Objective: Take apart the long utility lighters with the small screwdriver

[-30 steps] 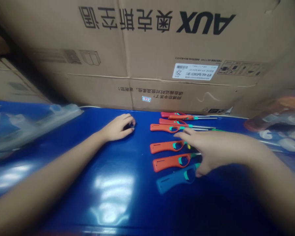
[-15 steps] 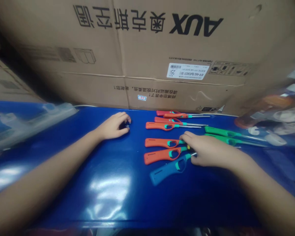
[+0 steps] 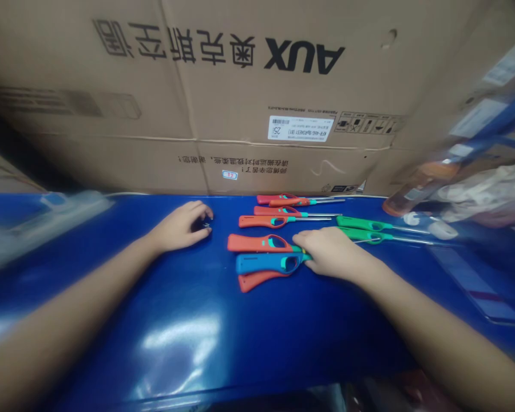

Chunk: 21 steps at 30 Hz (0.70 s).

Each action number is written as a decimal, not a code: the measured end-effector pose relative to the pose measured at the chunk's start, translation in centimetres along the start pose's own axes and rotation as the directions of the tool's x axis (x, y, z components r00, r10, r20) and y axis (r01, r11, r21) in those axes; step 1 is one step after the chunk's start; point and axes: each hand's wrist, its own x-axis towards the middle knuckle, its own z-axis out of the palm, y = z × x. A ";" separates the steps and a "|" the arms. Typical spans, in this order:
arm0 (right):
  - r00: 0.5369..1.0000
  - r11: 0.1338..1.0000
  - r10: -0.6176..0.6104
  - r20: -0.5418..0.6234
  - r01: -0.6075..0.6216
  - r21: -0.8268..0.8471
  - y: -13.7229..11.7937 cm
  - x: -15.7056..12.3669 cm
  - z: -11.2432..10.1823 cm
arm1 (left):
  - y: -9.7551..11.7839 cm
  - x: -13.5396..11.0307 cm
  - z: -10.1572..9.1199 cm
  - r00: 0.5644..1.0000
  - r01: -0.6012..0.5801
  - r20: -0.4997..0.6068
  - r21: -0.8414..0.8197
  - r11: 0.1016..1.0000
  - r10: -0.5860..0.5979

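1. The blue lighter [image 3: 266, 263] lies on the tabletop [image 3: 189, 337], handle to the left, partly over one orange lighter [image 3: 255, 281] and just beside another orange lighter [image 3: 257, 243].
2. The right hand [image 3: 326, 254] is closed over the blue lighter's front end, gripping it.
3. The left hand [image 3: 182, 226] rests well apart, fingers curled over a small dark object [image 3: 206, 227]; I cannot tell whether it grips it.
4. Farther back lie four more red-orange lighters [image 3: 283, 210], with two green lighters [image 3: 369, 229] to the right.
5. A large cardboard box [image 3: 240, 103] stands behind them.
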 end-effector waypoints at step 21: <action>0.772 0.770 0.636 0.018 -0.636 0.047 14.9 -4.8 0.0 | 0.3 0.1 -0.1 0.998 0.045 -0.033 0.042 0.998 -0.044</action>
